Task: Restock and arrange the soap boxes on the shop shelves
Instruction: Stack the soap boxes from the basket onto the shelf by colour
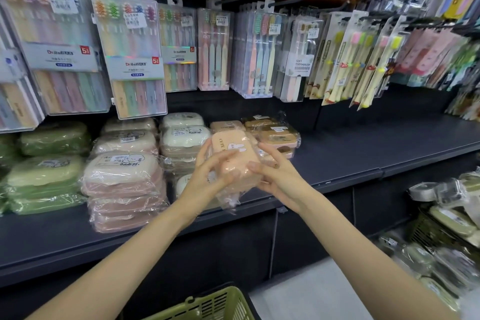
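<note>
Holding a peach soap box (235, 156) between them, both hands meet just above the near edge of the dark shelf (363, 148). The box is wrapped in loose clear plastic that hangs down below it, and its lid shows a small white rabbit drawing. The left hand (207, 176) has its grip curled around the box's left and near side, fingers reaching across the lid. The right hand (275, 174) has its grip wrapped on the right side, fingertips pressing into the wrap.

On the shelf behind the held box sit more wrapped boxes in stacks. At the far left are green ones (49, 163), then a pink stack with cream lids (124, 184), then cream boxes (184, 138), and just right of the held box a brown and pink stack (275, 135). The right part of the shelf is bare.

Above the shelf hang rows of packed toothbrushes (135, 54) on black hooks. At the near bottom edge, the rim of a green basket (213, 304) shows between the forearms. At the right, lower down, more wrapped boxes (452, 218) lie heaped in another basket-like bin.
</note>
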